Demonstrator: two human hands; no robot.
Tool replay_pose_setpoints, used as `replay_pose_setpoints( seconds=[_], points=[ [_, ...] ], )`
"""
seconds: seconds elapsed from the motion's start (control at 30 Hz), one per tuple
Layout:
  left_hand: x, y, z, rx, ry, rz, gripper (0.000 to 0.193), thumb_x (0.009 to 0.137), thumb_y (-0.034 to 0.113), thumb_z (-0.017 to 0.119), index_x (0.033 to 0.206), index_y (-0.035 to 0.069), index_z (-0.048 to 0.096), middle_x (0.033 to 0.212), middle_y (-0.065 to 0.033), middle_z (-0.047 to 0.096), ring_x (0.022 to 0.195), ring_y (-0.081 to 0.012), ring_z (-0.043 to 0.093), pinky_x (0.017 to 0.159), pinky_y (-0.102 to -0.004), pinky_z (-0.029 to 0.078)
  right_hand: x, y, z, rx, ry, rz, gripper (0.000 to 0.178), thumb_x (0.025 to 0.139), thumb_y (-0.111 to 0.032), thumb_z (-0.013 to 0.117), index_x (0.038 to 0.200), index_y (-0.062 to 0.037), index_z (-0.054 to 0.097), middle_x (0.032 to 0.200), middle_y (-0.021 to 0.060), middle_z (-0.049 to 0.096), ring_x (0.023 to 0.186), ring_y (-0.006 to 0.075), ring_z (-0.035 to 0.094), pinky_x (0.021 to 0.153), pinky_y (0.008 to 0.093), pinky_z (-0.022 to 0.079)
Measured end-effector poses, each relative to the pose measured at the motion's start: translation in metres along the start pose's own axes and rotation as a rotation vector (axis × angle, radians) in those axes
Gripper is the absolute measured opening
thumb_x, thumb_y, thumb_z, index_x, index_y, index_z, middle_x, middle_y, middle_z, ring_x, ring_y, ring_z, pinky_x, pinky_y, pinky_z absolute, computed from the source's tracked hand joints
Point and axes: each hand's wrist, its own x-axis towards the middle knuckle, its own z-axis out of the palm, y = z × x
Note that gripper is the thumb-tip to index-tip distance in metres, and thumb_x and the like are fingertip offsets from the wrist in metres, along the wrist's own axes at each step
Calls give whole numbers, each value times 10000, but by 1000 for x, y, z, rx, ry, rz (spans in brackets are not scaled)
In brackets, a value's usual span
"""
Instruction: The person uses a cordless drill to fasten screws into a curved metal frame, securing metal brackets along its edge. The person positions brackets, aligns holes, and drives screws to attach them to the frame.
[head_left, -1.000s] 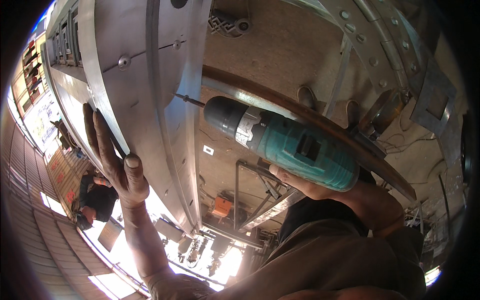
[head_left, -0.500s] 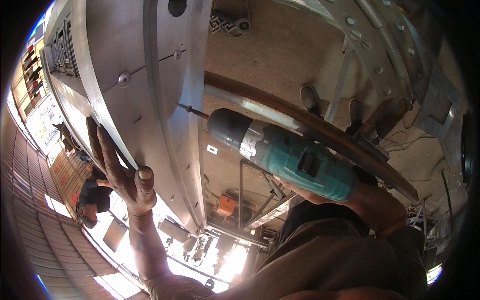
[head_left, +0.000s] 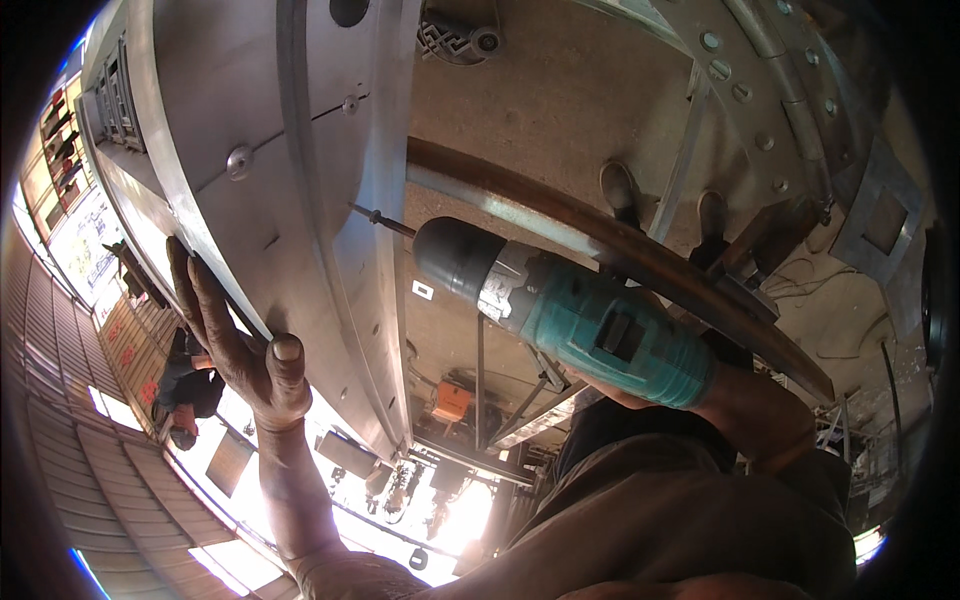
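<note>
My right hand (head_left: 615, 390) is wrapped round a teal and black cordless drill (head_left: 610, 330), mostly hidden beneath its body. From the chuck a thin drill bit (head_left: 385, 219) points left; its tip overlaps the face of a tall grey sheet-metal panel (head_left: 330, 240), and I cannot tell if it touches. My left hand (head_left: 255, 370) lies along the panel's left edge, fingers stretched out and thumb up against the metal. Round-headed fasteners (head_left: 239, 162), a slit and small holes mark the panel.
A long rusty steel bar (head_left: 600, 243) runs behind the drill. At upper right is a riveted metal frame (head_left: 760, 110). Two shoes (head_left: 617, 185) show on the floor beyond the bar. An orange box (head_left: 452, 400) stands low in the middle. Another person (head_left: 190, 385) is at far left.
The view has shifted slightly against the panel. The drill's body sits a touch lower, its bit still at the panel. My left hand keeps its place on the edge.
</note>
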Motion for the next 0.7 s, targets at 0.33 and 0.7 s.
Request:
replay_pose_setpoints(
  seconds=[0.33, 0.7],
  points=[
    [-3, -1, -1, 28, -2, -10, 1021, 941, 813, 436, 1624, 61, 324, 1654, -258, 285, 1539, -429, 277, 1216, -566, 271, 1, 0, -5, -612, 71, -200, 346, 1010, -172, 682, 1312, -27, 595, 1116, 62, 688, 984, 120, 712, 824, 266, 645],
    [-2, 1, -1, 6, -2, -29, 1026, 945, 800, 448, 1620, 37, 320, 1657, -268, 279, 1539, -440, 275, 1219, -574, 260, -5, 1, -9, 450, 47, 135, 556, 1088, -461, 484, 1440, -31, 504, 1194, 128, 666, 1057, 157, 706, 868, 306, 643]
  ],
)
